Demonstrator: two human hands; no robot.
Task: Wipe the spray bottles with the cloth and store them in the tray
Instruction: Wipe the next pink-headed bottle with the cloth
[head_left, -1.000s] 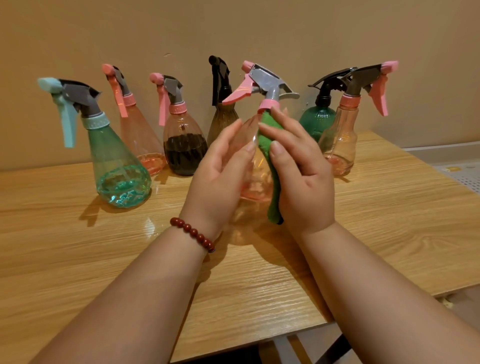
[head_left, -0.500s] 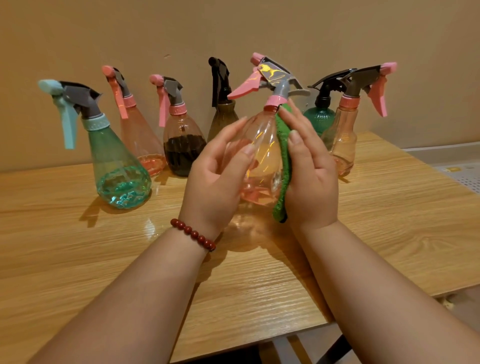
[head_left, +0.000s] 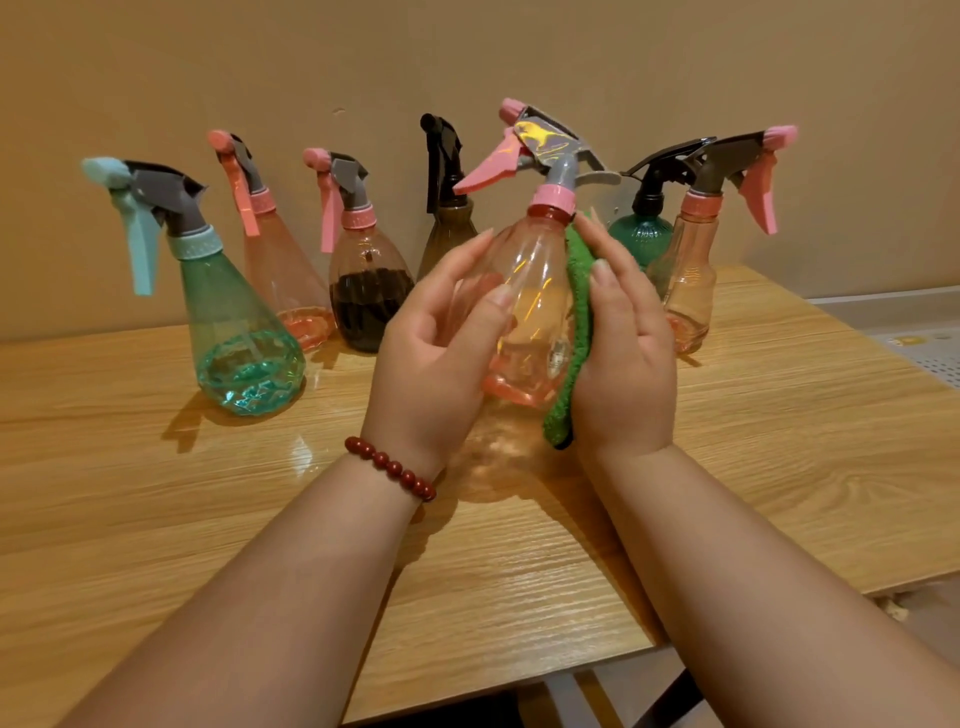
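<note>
The left hand (head_left: 436, 358), a red bead bracelet (head_left: 389, 467) at its wrist, curls round the pink spray bottle (head_left: 530, 312), thumb across the front and fingers behind, and holds it upright just above the worktop (head_left: 156, 519). The right hand (head_left: 623, 364) lies flat along the bottle's other side, its fingers nearly straight and pressing a folded green cloth (head_left: 579, 322) against the plastic from neck to base. The bottle is clear pink with a faceted base, a pink collar, a grey spray head with a rainbow sheen, and a pink trigger and nozzle pointing left. The worktop is pale wood-grain laminate, glossy enough to catch the light below the bottle. Six more sprayers stand along its back edge: a teal cone bottle (head_left: 239, 332) with a little liquid, a pink cone bottle (head_left: 285, 280), a round bottle with dark liquid (head_left: 369, 301), a brown bottle (head_left: 447, 228) with a black head, a dark green bottle (head_left: 641, 234) whose raised lettering is too small to read, and a slim pink bottle (head_left: 685, 291). Behind them rises a plain tan wall (head_left: 623, 62); a white perforated surface (head_left: 924, 353) shows at the right.
</note>
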